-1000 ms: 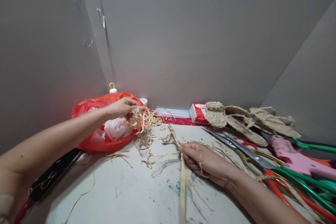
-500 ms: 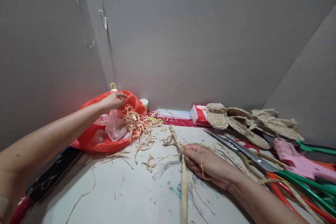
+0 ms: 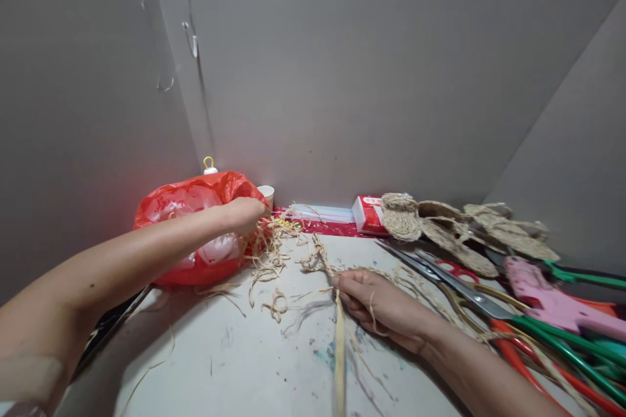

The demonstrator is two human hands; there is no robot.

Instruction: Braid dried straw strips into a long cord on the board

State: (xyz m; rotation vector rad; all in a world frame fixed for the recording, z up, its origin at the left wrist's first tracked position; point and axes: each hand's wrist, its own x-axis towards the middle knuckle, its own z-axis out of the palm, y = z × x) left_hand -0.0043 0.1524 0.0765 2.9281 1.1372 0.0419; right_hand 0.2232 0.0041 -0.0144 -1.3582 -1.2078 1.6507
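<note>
My right hand (image 3: 372, 305) is closed, pinching a braided raffia cord (image 3: 320, 259) just above the white tabletop. A flat pale strip (image 3: 340, 345) and thin loose strands hang down from the pinch toward me. Over at the red plastic bag (image 3: 166, 199), my left hand (image 3: 250, 212) reaches to its right rim, beside the tangle of raffia strips (image 3: 264, 251) there. The back of that hand faces me and its fingers are out of sight, so I cannot make out whether they grip anything.
Several scissors (image 3: 469, 296), a pink glue gun (image 3: 542, 290) and woven straw slippers (image 3: 460, 241) lie at the right. A red-and-white tissue pack (image 3: 368, 215) and a paper cup (image 3: 267, 194) stand near the grey back wall (image 3: 342, 78). Loose strands scatter across the tabletop (image 3: 254, 365).
My left hand has moved right and slightly down, from the bag's top edge to its right rim by the raffia tangle. My right hand keeps its pinch on the cord in nearly the same place.
</note>
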